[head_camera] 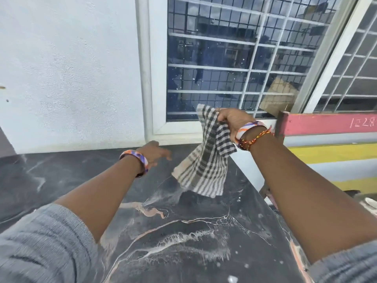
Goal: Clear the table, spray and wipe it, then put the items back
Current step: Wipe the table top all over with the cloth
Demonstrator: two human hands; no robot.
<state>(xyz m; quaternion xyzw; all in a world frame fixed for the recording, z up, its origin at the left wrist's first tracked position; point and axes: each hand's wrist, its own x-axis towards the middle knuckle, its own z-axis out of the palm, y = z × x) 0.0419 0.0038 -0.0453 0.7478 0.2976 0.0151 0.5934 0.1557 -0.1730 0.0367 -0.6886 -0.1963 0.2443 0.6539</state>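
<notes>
- Cloth (pixel 206 158), checked in dark and pale, hangs from the right hand (pixel 232 119), which grips its top edge up near the window (pixel 224 64); its lower corner dangles just above the surface (pixel 183 231) without clearly touching it.
- Left hand (pixel 157 154) is stretched forward over the surface, fingers loose and spread, grasping nothing; it sits just beside the hanging cloth.
- Judging by the pale streaks and wet-looking spatter across the dark marbled surface, the spraying seems done and the wiping step is in hand. No items stand on the visible part, so clearing looks finished.
- Next move, most likely: bring the cloth down flat, perhaps with the left hand catching the free end to fold or spread it, then press and sweep across the streaked patches. That calls for a bunched or folded pad rather than a loose hanging corner.
- Hard to tell: whether the streaks are spray, dust or part of the stone's own veining.
- Hidden or cut off: no spray bottle and none of the removed items are in view; the near edge of the surface is covered by both forearms and grey sleeves (pixel 40 246); the right edge runs out beside a pink and yellow board (pixel 330 123).
</notes>
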